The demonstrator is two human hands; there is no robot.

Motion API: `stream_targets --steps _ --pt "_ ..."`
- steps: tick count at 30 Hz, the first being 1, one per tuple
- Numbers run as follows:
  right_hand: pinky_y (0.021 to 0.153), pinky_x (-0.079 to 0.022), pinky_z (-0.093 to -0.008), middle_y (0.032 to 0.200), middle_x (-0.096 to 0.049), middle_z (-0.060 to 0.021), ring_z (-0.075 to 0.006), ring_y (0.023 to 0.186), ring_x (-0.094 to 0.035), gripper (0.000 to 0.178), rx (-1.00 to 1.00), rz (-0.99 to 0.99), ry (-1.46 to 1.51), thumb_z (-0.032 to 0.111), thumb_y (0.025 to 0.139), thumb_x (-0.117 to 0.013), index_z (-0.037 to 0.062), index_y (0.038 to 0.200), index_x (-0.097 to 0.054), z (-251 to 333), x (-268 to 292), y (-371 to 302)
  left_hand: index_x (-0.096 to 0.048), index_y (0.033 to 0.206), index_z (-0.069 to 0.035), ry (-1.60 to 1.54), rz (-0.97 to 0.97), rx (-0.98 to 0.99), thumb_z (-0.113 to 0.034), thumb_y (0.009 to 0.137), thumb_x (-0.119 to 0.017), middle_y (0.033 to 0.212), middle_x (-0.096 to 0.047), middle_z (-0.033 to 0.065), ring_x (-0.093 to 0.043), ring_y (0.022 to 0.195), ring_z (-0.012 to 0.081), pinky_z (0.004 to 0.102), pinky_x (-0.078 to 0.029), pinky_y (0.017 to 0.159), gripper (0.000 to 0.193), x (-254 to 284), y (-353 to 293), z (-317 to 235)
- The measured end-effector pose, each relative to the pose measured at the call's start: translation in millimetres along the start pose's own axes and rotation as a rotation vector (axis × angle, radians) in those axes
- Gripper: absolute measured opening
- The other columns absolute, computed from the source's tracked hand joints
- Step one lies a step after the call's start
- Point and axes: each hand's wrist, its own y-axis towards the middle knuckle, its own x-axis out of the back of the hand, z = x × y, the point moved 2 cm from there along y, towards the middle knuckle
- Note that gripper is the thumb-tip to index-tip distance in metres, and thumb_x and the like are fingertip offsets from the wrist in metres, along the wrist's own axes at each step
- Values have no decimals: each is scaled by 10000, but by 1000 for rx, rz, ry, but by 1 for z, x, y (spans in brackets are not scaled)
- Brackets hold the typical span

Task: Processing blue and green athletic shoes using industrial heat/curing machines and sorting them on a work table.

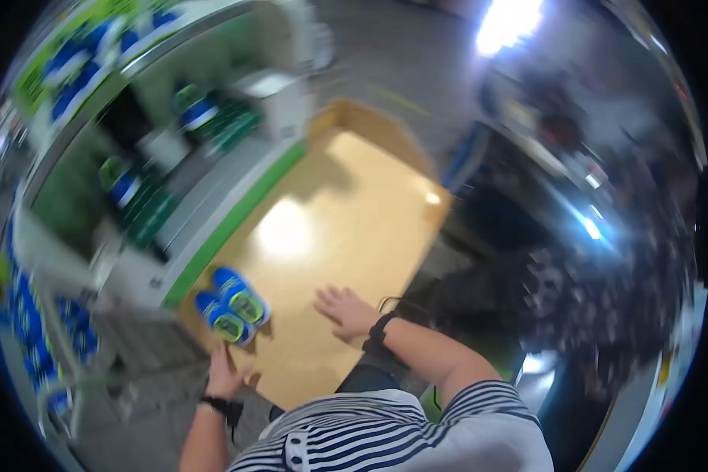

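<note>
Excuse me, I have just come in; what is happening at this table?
A person in a striped shirt is at a tan table. Two blue shoes stand side by side on it. The left hand is close by them; contact is unclear. The right hand is spread open, with nothing in it.

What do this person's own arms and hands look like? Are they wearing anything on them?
The left hand and right hand wear no gloves. A black band circles each wrist: left wristband, right wristband. The right sleeve is short, white with dark stripes; the left sleeve isn't clearly visible.
</note>
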Motion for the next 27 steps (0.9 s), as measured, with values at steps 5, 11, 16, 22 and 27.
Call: stream_targets --steps 5,11,16,22,27 --pt "1111 -344 -558 1604 -248 -161 -422 1450 -269 855 -488 -225 245 268 753 -693 194 1529 -340 65 -71 -120 21 1547 48 216 166 -199 -421 705 -824 1575 52 383 50 1470 535 582 -70 1194 1281 -23 19 37" --pt "1058 -438 -479 1432 -482 -230 -444 1258 -507 602 -1334 -369 609 321 826 -667 121 1381 -545 218 -167 -235 127 1525 58 364 175 -371 -459 827 -722 1538 105 435 90 1458 550 550 13 1202 1215 -34 77 63" --pt "997 -473 -484 1295 -567 -229 -415 1206 -544 523 -1605 -446 635 344 828 -684 102 1288 -616 372 -265 -303 119 1529 52 572 217 -318 -609 859 -636 1541 93 432 52 1462 553 565 -21 1200 1207 -33 105 48" --pt "981 -478 -477 1193 -603 -234 -421 1140 -569 458 -1968 -629 799 326 804 -706 79 1186 -654 506 -346 -324 31 1535 77 806 172 -265 -760 845 -511 1536 -52 443 -61 1471 530 561 -97 1198 1212 -31 129 47" --pt "980 -476 -475 1145 -615 -236 -422 1109 -581 437 -2144 -827 907 284 792 -706 46 1154 -650 572 -397 -368 -189 1544 16 770 70 -326 -736 846 -538 1532 -153 419 -220 1438 506 564 -202 1172 1084 -35 110 32"
